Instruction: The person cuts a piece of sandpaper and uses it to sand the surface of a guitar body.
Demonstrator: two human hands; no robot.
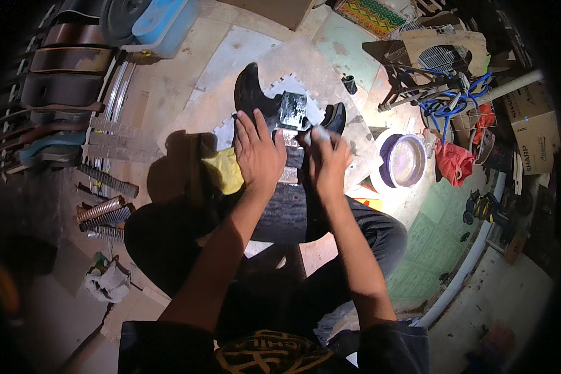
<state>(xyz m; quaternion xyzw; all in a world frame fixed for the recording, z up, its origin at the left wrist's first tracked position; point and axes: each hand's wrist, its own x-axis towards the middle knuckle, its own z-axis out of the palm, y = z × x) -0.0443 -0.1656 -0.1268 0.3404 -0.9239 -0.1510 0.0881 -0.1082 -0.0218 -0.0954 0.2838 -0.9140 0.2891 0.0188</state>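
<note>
A pair of black boots lies before me, one pointed toe (249, 88) raised at the left, the other toe (336, 116) at the right. The dark shaft (283, 215) reaches back across my lap. My left hand (257, 151) rests on the left boot with its fingers stretched out. In my right hand (330, 161) a small whitish piece (320, 133) is pinched beside the right boot; whether it is cloth or sponge I cannot tell. Between the toes sits a square, glossy black container (292, 110). A yellow cloth (224, 171) lies left of my left wrist.
A purple-rimmed basin (423, 163) stands at the right, past a small black cup (350, 83). Farther right are a blue cable (445, 113), a red bag (454, 163) and cardboard boxes (530, 128). Rows of curved dark pieces (65, 90) line the left, near a blue tub (171, 31).
</note>
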